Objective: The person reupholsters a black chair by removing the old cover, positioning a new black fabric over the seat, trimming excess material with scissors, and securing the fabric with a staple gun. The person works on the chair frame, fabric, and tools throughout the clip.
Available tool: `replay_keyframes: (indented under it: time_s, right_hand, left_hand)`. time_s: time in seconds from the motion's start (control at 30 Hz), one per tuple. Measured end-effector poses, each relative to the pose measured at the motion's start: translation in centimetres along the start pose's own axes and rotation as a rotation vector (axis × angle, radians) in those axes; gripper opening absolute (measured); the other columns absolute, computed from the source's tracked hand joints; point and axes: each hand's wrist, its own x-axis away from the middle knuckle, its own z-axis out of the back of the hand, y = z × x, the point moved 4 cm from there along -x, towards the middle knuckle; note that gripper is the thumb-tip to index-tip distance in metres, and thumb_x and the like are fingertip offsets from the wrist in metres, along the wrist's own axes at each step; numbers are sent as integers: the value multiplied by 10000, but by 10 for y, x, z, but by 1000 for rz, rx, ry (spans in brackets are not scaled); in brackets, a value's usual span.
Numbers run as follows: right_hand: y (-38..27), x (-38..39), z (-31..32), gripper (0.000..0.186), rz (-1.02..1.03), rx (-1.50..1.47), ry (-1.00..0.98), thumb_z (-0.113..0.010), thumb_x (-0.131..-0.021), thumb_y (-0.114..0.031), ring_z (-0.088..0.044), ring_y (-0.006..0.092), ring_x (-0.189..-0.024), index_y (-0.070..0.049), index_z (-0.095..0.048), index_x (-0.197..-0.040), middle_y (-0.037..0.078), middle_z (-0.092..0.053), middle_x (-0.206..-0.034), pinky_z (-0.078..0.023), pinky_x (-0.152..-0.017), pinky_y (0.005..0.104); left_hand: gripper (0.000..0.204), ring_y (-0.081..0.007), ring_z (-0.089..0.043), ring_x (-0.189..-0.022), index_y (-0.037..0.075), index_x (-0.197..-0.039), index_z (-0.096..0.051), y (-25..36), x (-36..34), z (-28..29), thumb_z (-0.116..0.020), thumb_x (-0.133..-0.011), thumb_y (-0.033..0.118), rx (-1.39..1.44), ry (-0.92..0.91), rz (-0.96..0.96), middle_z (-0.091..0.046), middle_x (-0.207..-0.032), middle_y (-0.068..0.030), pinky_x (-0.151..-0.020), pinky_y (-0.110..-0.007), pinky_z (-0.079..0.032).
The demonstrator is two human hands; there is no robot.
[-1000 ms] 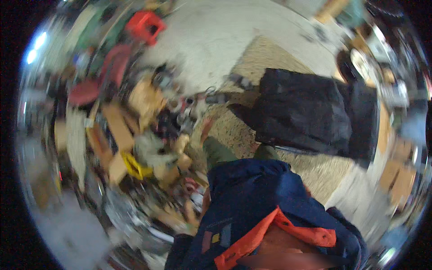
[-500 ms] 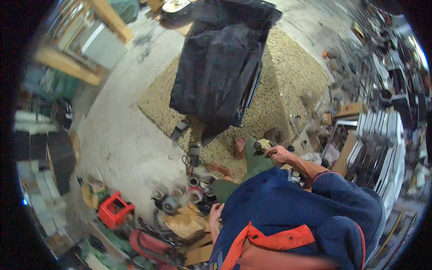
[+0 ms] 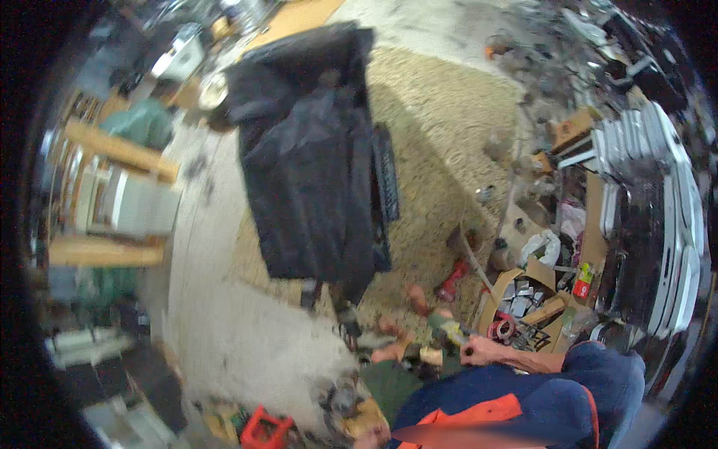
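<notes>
My right hand [image 3: 479, 350] is closed round a small yellow-and-dark hand tool [image 3: 452, 329], held over my green-trousered leg. Blur hides the tool's exact kind. Low at the frame's bottom edge, my left hand [image 3: 372, 435] is near a crumpled tan paper or bag [image 3: 366, 419]; its fingers are smeared. A large black fabric cover [image 3: 307, 165] drapes over a bulky object in front of me, standing on a speckled mat [image 3: 434, 142]. My bare feet [image 3: 417, 299] rest at the mat's near side, next to a red-handled tool [image 3: 452, 280].
On the right, an open cardboard box [image 3: 550, 307] holds metal pieces and a tape roll, beside stacked white-edged panels [image 3: 658, 224]. Rolls and cans [image 3: 340, 396] stand near my left hand, with a red plastic frame [image 3: 265, 430] further left. Wooden beams [image 3: 120, 150] lie at the left.
The view has swung to the left and tipped forward, so the black cover sits lower and leftward. My right hand still grips the tool; my left hand appears lower, at the bottom edge.
</notes>
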Motion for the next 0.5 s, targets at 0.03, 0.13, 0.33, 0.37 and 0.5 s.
replay_keyframes:
  time_s: [0.03, 0.13, 0.33, 0.37, 0.5]
  right_hand:
    - [-5, -7, 9, 144, 108, -115, 13, -715, -819, -234, -703, 232, -810, -107, -759, -872, 65, -729, -787, -546, -739, 395]
    - [10, -71, 38, 207, 95, -247, 10, -637, -856, -183, -672, 234, -917, -113, -697, -1041, 94, -726, -967, -518, -813, 397]
    - [100, -293, 108, 300, 19, 113, 43, -634, -732, -116, -696, 346, -845, -89, -705, -1022, 176, -723, -901, -533, -719, 465]
    - [133, -321, 111, 339, -282, -21, -14, -645, -728, -129, -704, 325, -857, -93, -721, -1057, 185, -727, -927, -547, -749, 454]
    - [236, -486, 145, 370, -271, 266, 144, -655, -824, -166, -678, 291, -975, -93, -699, -1184, 115, -710, -1107, -540, -837, 430]
  left_hand:
    - [96, -119, -531, -721, 62, -938, -631, 27, -32, 6, -545, -927, 21, -60, 10, -38, -590, -811, 2, -643, -279, -416]
    - [101, -135, -554, -766, 55, -990, -636, 106, -162, -9, -551, -935, 45, -216, 57, -97, -609, -856, -12, -681, -287, -440]
    - [173, -167, -601, -855, 42, -1094, -645, 109, -243, 41, -561, -951, 92, -319, 212, -14, -646, -947, -39, -759, -303, -488]
    - [188, -172, -609, -870, 40, -1112, -646, 84, -216, 85, -563, -954, 100, -321, 264, 34, -652, -962, -44, -772, -306, -496]
    - [329, -201, -639, -978, 35, -1263, -634, 24, -128, 265, -620, -961, 166, 123, 664, -43, -680, -1110, -78, -822, -346, -528]
